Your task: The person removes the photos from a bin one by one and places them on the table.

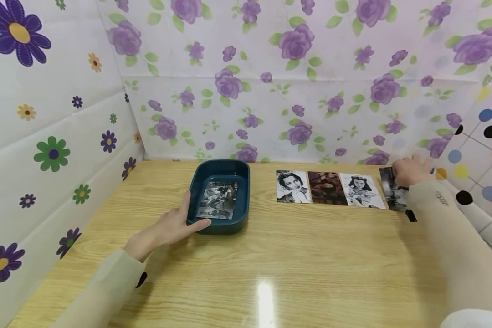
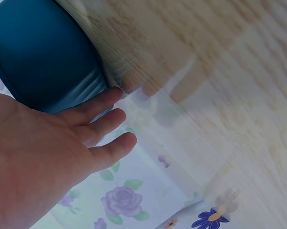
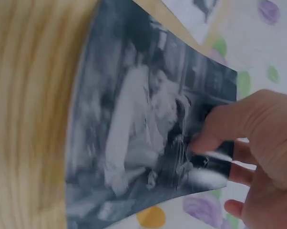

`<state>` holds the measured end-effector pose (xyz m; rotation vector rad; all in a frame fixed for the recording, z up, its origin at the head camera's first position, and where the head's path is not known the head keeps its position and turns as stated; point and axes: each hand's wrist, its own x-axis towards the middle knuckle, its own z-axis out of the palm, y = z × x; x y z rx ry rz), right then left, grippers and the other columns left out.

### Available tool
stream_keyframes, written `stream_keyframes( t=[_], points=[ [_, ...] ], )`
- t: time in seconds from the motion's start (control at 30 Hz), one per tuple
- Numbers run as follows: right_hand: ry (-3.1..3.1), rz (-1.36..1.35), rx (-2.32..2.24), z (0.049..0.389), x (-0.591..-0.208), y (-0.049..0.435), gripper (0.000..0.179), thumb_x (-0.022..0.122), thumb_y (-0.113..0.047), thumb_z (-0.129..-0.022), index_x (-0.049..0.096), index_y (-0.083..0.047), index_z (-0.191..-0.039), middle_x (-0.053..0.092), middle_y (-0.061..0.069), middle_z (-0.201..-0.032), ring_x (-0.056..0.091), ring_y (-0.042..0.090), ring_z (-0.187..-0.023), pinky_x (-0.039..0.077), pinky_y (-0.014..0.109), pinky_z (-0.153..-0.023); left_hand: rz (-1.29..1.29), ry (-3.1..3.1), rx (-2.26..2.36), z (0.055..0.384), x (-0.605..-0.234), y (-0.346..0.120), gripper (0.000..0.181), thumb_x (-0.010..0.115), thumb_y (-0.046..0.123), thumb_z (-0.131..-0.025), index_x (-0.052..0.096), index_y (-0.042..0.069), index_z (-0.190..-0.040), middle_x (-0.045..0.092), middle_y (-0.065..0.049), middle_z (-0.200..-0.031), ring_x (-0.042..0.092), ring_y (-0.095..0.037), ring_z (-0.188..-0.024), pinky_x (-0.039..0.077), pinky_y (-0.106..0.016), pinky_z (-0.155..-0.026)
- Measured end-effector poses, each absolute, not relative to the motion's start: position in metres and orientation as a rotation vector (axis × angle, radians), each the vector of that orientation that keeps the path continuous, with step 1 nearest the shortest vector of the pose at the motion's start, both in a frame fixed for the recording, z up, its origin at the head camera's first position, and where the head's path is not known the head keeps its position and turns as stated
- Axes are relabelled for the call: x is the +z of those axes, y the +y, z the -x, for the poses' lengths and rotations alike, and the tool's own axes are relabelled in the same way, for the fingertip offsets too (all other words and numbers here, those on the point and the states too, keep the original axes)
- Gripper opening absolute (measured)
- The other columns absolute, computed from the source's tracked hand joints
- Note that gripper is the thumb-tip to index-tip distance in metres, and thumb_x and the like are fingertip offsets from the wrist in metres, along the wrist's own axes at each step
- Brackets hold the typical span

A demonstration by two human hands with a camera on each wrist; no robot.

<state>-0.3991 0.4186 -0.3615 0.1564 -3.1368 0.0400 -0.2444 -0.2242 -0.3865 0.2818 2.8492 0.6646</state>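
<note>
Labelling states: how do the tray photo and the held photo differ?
The tray photo lies inside the blue tray; the held photo is outside it. The right hand pinches the held photo, which bends; the tray photo looks flat, unheld. Both are black-and-white.

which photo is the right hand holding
The dark photo at the row's right end: the right hand pinches it, while three others lie on the table, one in the blue tray.
</note>
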Motion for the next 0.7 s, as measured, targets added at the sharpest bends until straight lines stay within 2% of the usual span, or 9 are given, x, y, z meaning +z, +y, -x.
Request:
stream_keyframes(
  t=[0.03, 0.07, 0.13, 0.2, 0.37, 0.53, 0.67, 0.7],
  points=[
    [-3.120, -0.151, -0.018, 0.401, -0.365, 0.417, 0.006, 0.057, 0.003, -0.080, 0.059, -0.003, -0.079, 0.055, 0.022, -0.078, 0.036, 0.054, -0.102, 0.008, 0.081, -0.096, -0.278, 2.849, 0.666, 0.244, -0.387, -0.224, 0.114, 0.044, 0.075, -0.086, -0.018, 0.007, -0.153, 0.023, -0.032, -0.154, 0.035, -0.048, -0.137, 0.024, -0.065, -0.110],
    [-3.108, -0.149, -0.064, 0.402, -0.369, 0.416, 0.007, 0.060, 0.001, -0.081, 0.062, 0.000, -0.088, 0.058, 0.026, -0.087, 0.033, 0.057, -0.108, 0.007, 0.081, -0.096, -0.273, 2.848, 0.668, 0.244, -0.387, -0.224, 0.114, 0.044, 0.075, -0.086, -0.018, 0.007, -0.153, 0.023, -0.032, -0.154, 0.035, -0.048, -0.138, 0.023, -0.065, -0.110],
    [-3.099, -0.141, -0.104, 0.405, -0.376, 0.414, 0.020, 0.063, -0.003, -0.083, 0.063, 0.002, -0.102, 0.059, 0.032, -0.104, 0.030, 0.059, -0.114, 0.009, 0.081, -0.095, -0.270, 2.851, 0.665, 0.244, -0.387, -0.223, 0.114, 0.044, 0.075, -0.087, -0.019, 0.007, -0.152, 0.024, -0.032, -0.154, 0.035, -0.048, -0.138, 0.022, -0.066, -0.110],
    [-3.097, -0.125, -0.121, 0.407, -0.383, 0.415, 0.026, 0.061, -0.003, -0.084, 0.062, 0.004, -0.109, 0.057, 0.035, -0.109, 0.030, 0.059, -0.115, 0.012, 0.080, -0.094, -0.270, 2.854, 0.665, 0.243, -0.386, -0.223, 0.113, 0.044, 0.074, -0.087, -0.019, 0.007, -0.153, 0.025, -0.032, -0.154, 0.035, -0.048, -0.138, 0.022, -0.066, -0.110],
    [-3.090, -0.067, -0.098, 0.411, -0.400, 0.418, 0.034, 0.058, -0.002, -0.083, 0.057, 0.007, -0.116, 0.055, 0.038, -0.111, 0.031, 0.059, -0.112, 0.016, 0.078, -0.092, -0.279, 2.854, 0.653, 0.243, -0.384, -0.222, 0.112, 0.043, 0.074, -0.087, -0.018, 0.007, -0.153, 0.026, -0.033, -0.153, 0.036, -0.048, -0.137, 0.024, -0.066, -0.109],
    [-3.142, -0.050, -0.070, 0.408, -0.404, 0.419, 0.041, 0.057, -0.005, -0.084, 0.053, 0.009, -0.123, 0.048, 0.042, -0.121, 0.026, 0.063, -0.117, 0.011, 0.079, -0.097, -0.263, 2.841, 0.640, 0.243, -0.384, -0.223, 0.113, 0.043, 0.075, -0.087, -0.018, 0.007, -0.153, 0.023, -0.032, -0.154, 0.033, -0.048, -0.138, 0.021, -0.067, -0.110],
    [-3.207, -0.033, -0.064, 0.404, -0.399, 0.417, 0.039, 0.055, -0.010, -0.088, 0.053, 0.009, -0.122, 0.044, 0.043, -0.125, 0.024, 0.063, -0.119, 0.012, 0.080, -0.098, -0.265, 2.841, 0.634, 0.244, -0.385, -0.223, 0.113, 0.043, 0.076, -0.086, -0.018, 0.007, -0.153, 0.022, -0.031, -0.155, 0.032, -0.048, -0.139, 0.019, -0.068, -0.110],
    [-3.216, -0.040, -0.059, 0.404, -0.397, 0.416, 0.034, 0.054, -0.010, -0.088, 0.055, 0.009, -0.117, 0.047, 0.041, -0.122, 0.027, 0.063, -0.117, 0.015, 0.079, -0.097, -0.265, 2.841, 0.633, 0.245, -0.385, -0.223, 0.114, 0.042, 0.076, -0.086, -0.018, 0.007, -0.153, 0.022, -0.030, -0.156, 0.031, -0.048, -0.140, 0.018, -0.068, -0.111]
  ],
)
